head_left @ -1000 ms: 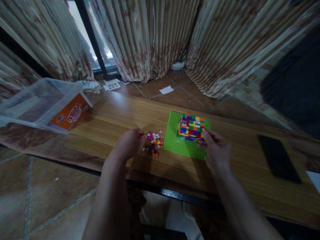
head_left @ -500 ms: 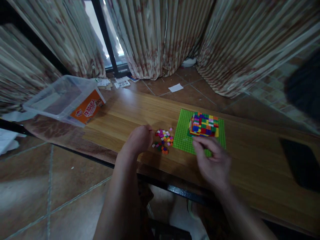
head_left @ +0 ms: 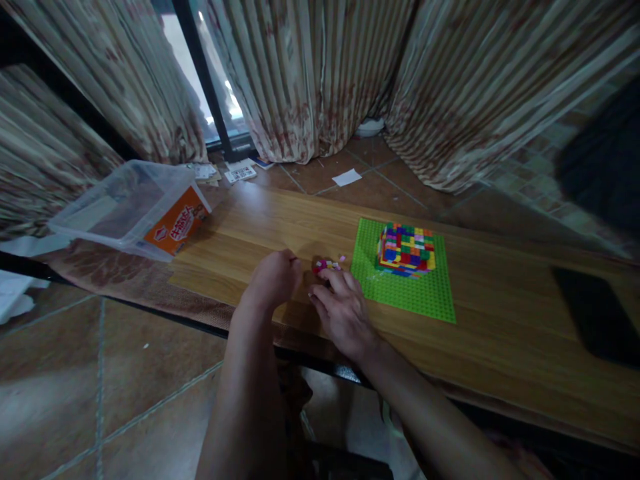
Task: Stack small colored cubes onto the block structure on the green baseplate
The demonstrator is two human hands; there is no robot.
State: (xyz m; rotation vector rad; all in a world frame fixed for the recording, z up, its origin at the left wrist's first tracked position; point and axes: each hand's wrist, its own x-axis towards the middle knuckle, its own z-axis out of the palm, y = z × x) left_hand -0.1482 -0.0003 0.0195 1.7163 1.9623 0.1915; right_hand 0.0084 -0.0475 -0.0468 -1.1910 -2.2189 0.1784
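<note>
A green baseplate [head_left: 420, 297] lies on the wooden table [head_left: 500, 347] and carries a many-coloured block of small bricks [head_left: 406, 250]. Left of the plate lies a small heap of loose bricks [head_left: 327, 265], mostly covered by my right hand [head_left: 340, 310]. That hand rests palm down on the heap with its fingers bent over it; what the fingertips touch is hidden. My left hand [head_left: 273, 280] rests as a loose fist on the table just left of the heap, its fingers curled under and out of sight.
A clear plastic box [head_left: 120, 207] with an orange label lies tilted at the table's far left end. A black phone [head_left: 595, 313] lies flat at the right. Curtains hang behind, with papers on the tiled floor. A dark shape sits at the upper right.
My right hand has left the brick block on the baseplate and swung left onto the heap of loose bricks. My left hand stays in its place.
</note>
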